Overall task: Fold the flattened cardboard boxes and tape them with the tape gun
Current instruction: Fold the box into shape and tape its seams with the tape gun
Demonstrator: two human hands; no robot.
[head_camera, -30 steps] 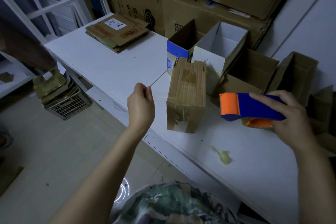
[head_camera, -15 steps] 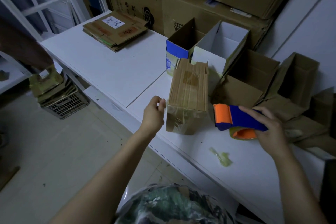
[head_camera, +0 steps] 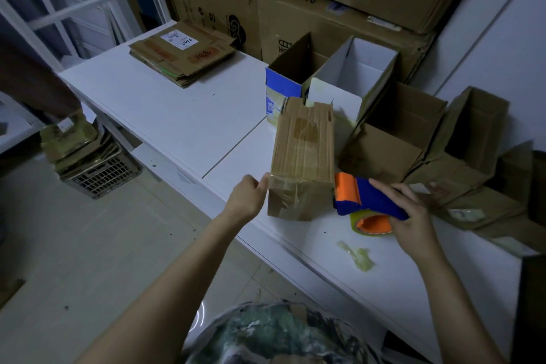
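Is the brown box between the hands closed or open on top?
Closed: the brown box has its top flaps folded flat under tape strips, and no interior shows.

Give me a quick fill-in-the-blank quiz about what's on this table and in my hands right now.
1. The right hand holds a blue and ____ tape gun.
2. The left hand touches the closed cardboard ____ beside it.
3. The stack of flattened boxes lies on the white ____.
Answers: orange; box; table.

- Your garment [head_camera: 280, 334] is camouflage: mottled dark green, pale grey and black patches
- Your left hand [head_camera: 246, 199] and right hand [head_camera: 413, 224] are bare, both forearms [head_camera: 165, 275] bare too
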